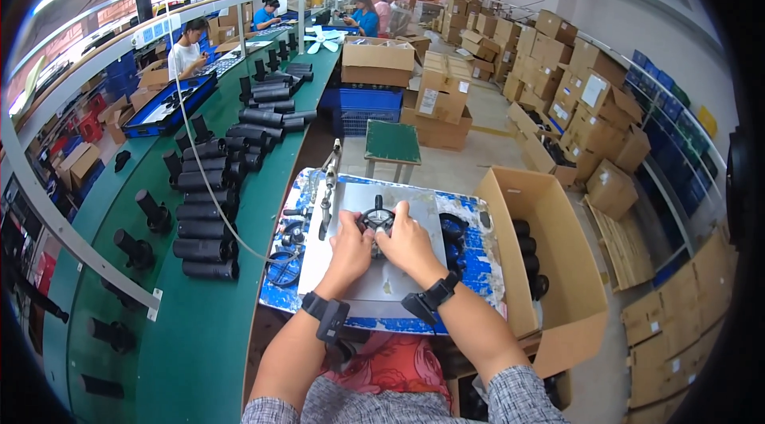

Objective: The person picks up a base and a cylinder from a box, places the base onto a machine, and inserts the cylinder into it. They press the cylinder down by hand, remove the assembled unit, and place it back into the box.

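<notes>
My left hand (351, 249) and my right hand (408, 247) are both closed on a black ring-shaped plastic part (378, 219) with spokes. It is over the middle of a grey metal plate (422, 194), thumbs toward each other on its near side. My fingers hide part of it, and whether it touches the plate I cannot tell. A slim metal tool or fitting (327, 193) stands left of my left hand. More black round parts (453, 229) lie right of the plate, and others (284, 266) lie to its left on the blue-and-white worn tabletop (478, 265).
An open cardboard box (570, 265) with black cylinders stands at the right. On the left, a green bench (179, 336) carries rows of black tubes (205, 249). A thin hose (209, 177) hangs across it. Beyond are a green stool (393, 142), stacked cartons (598, 113) and several people.
</notes>
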`<move>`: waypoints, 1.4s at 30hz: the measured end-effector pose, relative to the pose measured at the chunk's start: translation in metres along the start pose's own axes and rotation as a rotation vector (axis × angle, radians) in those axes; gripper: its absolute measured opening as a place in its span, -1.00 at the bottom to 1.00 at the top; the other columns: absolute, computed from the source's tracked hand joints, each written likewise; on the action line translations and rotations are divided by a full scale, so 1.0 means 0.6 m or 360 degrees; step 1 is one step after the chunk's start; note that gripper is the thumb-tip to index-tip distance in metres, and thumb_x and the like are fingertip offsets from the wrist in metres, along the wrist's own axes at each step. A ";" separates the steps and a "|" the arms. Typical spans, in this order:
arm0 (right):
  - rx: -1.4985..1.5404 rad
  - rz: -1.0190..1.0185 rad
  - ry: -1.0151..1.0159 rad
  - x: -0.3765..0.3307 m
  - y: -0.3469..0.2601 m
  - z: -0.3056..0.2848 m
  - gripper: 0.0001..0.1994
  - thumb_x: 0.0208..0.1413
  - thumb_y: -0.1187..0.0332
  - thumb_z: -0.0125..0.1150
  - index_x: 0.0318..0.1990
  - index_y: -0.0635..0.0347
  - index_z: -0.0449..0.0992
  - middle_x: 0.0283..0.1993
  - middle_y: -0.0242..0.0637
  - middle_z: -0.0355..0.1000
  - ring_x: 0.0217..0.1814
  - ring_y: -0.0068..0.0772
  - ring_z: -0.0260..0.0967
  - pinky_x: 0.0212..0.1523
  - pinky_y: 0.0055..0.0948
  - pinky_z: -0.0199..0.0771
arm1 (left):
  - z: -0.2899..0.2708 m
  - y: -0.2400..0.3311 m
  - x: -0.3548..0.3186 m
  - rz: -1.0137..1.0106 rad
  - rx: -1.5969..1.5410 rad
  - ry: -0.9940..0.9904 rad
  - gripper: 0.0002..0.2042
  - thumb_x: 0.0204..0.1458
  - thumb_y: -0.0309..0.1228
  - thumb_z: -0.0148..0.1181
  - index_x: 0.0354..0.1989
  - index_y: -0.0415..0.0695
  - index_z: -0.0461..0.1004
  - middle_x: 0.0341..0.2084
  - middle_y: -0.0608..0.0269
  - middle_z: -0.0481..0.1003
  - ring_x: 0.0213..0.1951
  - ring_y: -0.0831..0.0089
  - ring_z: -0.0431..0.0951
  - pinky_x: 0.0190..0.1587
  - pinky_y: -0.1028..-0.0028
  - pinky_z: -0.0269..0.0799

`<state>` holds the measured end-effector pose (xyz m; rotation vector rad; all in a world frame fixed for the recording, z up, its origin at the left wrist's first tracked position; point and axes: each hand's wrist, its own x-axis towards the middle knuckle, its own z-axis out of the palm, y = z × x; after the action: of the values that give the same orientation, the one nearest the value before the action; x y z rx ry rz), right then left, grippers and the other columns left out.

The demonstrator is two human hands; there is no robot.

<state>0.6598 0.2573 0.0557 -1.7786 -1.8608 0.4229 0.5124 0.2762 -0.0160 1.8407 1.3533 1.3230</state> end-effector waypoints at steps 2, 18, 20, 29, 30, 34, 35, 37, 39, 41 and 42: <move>-0.0012 0.0029 0.0033 0.002 0.010 0.009 -0.42 0.12 0.27 0.35 0.15 0.36 0.17 0.00 0.40 0.52 -0.02 0.43 0.57 0.02 0.16 0.61 | -0.003 0.026 0.005 -0.0112 0.0025 -0.0028 -0.59 0.20 -0.40 0.26 0.17 -0.19 0.29 -0.20 0.02 0.57 -0.09 0.04 0.57 0.06 0.03 0.27; -0.0079 -0.0179 -0.0186 0.030 0.068 -0.008 -0.29 0.09 0.23 0.40 0.40 0.28 0.36 0.23 0.18 0.38 0.13 0.32 0.53 0.20 0.03 0.57 | -0.027 0.006 0.003 0.0119 0.0644 0.0119 -0.74 0.12 -0.29 0.38 -0.05 -0.07 0.63 -0.13 0.14 0.56 0.06 0.05 0.49 0.16 0.03 0.26; -0.0097 -0.0177 -0.0298 0.017 0.059 -0.024 -0.18 0.01 0.08 0.49 0.41 0.28 0.38 0.27 0.15 0.35 0.18 0.26 0.52 0.25 -0.04 0.55 | -0.063 -0.004 -0.005 0.0166 0.0599 0.0056 -0.75 0.13 -0.30 0.38 -0.06 -0.08 0.65 -0.12 0.14 0.55 0.06 0.06 0.49 0.17 0.02 0.27; -0.0124 -0.0248 -0.0488 0.045 0.058 -0.037 0.07 -0.18 -0.13 0.65 0.45 0.33 0.35 0.29 0.03 0.31 0.31 0.18 0.44 0.35 -0.15 0.47 | -0.208 -0.181 0.065 -0.0344 -0.0104 0.0240 -0.74 0.31 -0.27 0.20 -0.06 -0.22 0.61 -0.07 0.10 0.58 -0.07 0.26 0.60 -0.01 0.28 0.44; -0.0123 -0.0249 -0.0491 0.043 0.053 -0.036 0.07 -0.18 -0.13 0.65 0.45 0.33 0.35 0.29 0.03 0.31 0.31 0.18 0.44 0.35 -0.15 0.47 | -0.213 -0.195 0.079 -0.0705 -0.0316 0.0091 -0.69 0.34 -0.25 0.17 -0.01 -0.29 0.60 -0.06 0.06 0.60 -0.04 0.25 0.61 0.09 0.28 0.43; -0.0214 -0.0153 -0.0491 0.030 0.028 -0.032 0.09 -0.21 -0.13 0.68 0.45 0.31 0.35 0.28 0.03 0.32 0.32 0.17 0.42 0.35 -0.16 0.46 | -0.226 -0.230 0.117 -0.1317 -0.1135 0.0236 -0.68 0.39 -0.24 0.11 -0.09 -0.31 0.58 -0.28 0.20 0.53 -0.28 0.36 0.56 -0.12 0.42 0.45; -0.0186 -0.0142 -0.0480 0.028 0.029 -0.034 0.09 -0.21 -0.12 0.68 0.45 0.31 0.35 0.28 0.03 0.31 0.33 0.17 0.42 0.35 -0.16 0.46 | -0.217 -0.224 0.130 -0.1433 -0.1456 0.0361 -0.70 0.40 -0.24 0.10 -0.15 -0.28 0.57 -0.39 0.28 0.48 -0.41 0.42 0.52 -0.28 0.49 0.46; -0.0125 -0.0112 -0.0457 0.021 0.034 -0.038 0.08 -0.21 -0.11 0.69 0.45 0.30 0.35 0.29 0.04 0.31 0.34 0.16 0.41 0.36 -0.16 0.45 | -0.202 -0.200 0.152 -0.1499 -0.1411 0.0333 -0.68 0.40 -0.23 0.10 -0.15 -0.30 0.57 -0.42 0.29 0.47 -0.43 0.43 0.51 -0.30 0.50 0.43; -0.0140 -0.0086 -0.0444 0.018 0.050 -0.039 0.08 -0.20 -0.11 0.68 0.46 0.30 0.35 0.29 0.04 0.31 0.34 0.16 0.41 0.37 -0.16 0.45 | -0.185 -0.165 0.164 -0.1637 -0.1290 0.0300 -0.65 0.41 -0.21 0.09 -0.15 -0.32 0.56 -0.47 0.30 0.45 -0.45 0.45 0.48 -0.33 0.52 0.38; -0.0121 -0.0131 -0.0445 0.027 0.046 -0.031 0.08 -0.19 -0.11 0.68 0.47 0.28 0.34 0.29 0.05 0.30 0.35 0.17 0.40 0.37 -0.16 0.44 | -0.200 -0.170 0.172 -0.1549 -0.1214 0.0235 -0.65 0.40 -0.20 0.09 -0.11 -0.31 0.56 -0.40 0.27 0.47 -0.40 0.43 0.50 -0.28 0.50 0.40; -0.0119 -0.0133 -0.0448 0.026 0.044 -0.032 0.08 -0.19 -0.11 0.68 0.47 0.28 0.34 0.29 0.05 0.30 0.35 0.17 0.40 0.37 -0.16 0.44 | -0.206 -0.182 0.169 -0.1484 -0.1139 0.0162 -0.65 0.40 -0.19 0.10 -0.08 -0.30 0.55 -0.34 0.25 0.49 -0.35 0.40 0.53 -0.22 0.48 0.41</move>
<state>0.6923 0.2727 0.0589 -1.7549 -2.1610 0.6051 0.3572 0.3924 -0.0138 0.5418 1.2807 1.1348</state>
